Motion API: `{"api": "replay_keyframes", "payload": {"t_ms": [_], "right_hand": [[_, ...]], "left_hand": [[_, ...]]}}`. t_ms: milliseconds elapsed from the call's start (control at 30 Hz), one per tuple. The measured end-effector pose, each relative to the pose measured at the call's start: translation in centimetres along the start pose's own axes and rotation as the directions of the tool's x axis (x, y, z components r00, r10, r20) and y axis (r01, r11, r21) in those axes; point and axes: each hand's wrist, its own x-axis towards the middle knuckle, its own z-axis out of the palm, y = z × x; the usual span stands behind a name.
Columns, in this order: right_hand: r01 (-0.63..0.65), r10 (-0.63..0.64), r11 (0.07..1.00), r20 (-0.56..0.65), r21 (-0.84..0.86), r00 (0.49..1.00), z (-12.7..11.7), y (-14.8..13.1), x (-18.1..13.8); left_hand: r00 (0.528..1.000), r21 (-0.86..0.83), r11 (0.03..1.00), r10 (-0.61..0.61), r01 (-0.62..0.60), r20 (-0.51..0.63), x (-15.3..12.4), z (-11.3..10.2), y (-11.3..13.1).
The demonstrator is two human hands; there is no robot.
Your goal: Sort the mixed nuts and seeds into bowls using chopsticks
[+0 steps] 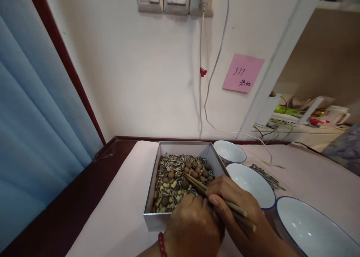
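A shallow grey box (152, 185) sits on the table, filled with striped sunflower seeds (171, 165), brown round nuts (198, 170) and pale kernels. My right hand (239, 208) is closed round a pair of wooden chopsticks (197, 184) whose tips lie among the nuts in the box. My left hand (192, 227), with a red bead bracelet at the wrist, is curled over the box's near edge and touches the right hand and the chopsticks; whether it holds anything is hidden.
Three white bowls with blue rims stand in a row right of the box: a small one (229, 152), a middle one (250, 184), a large one (309, 227). Loose seeds (266, 176) lie behind them. A white cable (213, 73) hangs down the wall. A blue curtain (36, 110) hangs left.
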Motion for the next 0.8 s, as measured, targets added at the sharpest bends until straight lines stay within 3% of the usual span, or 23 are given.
{"api": "replay_keyframes", "payload": {"t_ms": [267,533,800], "right_hand": [[0.015,-0.015,1.0,-0.023,-0.01,1.0,-1.0,-0.5,0.1],[-0.055,0.055,0.996,-0.003,0.063,0.998,-0.9,-0.5,0.2],[-0.062,0.06,0.994,0.021,0.095,0.998,0.0,0.0,0.1]], "left_hand": [[1.0,0.025,0.999,-0.024,0.023,0.012,0.4,-0.3,0.0],[0.998,0.024,1.0,-0.008,0.006,0.069,0.0,-0.2,0.0],[0.999,0.02,0.999,0.044,-0.043,-0.017,0.1,-0.1,-0.1]]}}
